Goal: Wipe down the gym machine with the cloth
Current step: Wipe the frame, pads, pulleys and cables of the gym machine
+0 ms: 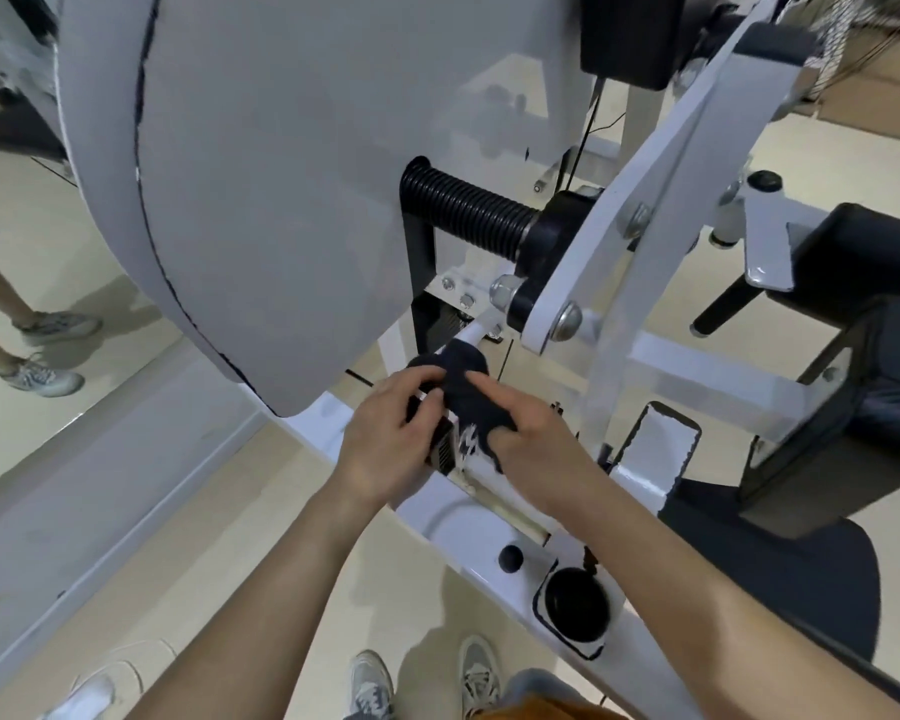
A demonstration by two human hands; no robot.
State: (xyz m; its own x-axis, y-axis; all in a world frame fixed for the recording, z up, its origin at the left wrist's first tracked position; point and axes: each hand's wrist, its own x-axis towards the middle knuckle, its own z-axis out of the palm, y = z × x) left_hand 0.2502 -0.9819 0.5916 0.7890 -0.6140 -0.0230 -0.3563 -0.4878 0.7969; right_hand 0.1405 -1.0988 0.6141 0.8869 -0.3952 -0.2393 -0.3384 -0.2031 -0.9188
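A dark navy cloth [463,389] with a white pattern is bunched around a thin white bar of the gym machine [292,174], just below its big grey shroud. My left hand [391,444] grips the cloth's left side, fingers curled over it. My right hand [531,439] holds its right side, index finger lying across the top. Both hands sit over the white base frame [453,527]. The bar's lower part is hidden under the cloth and hands.
A black ribbed handle [468,210] juts out above the hands. White lever arms [650,189] cross at the right, with a black seat pad [863,324] beyond. A mirror at the left shows a person's legs [32,330]. My shoes [422,683] stand on beige floor.
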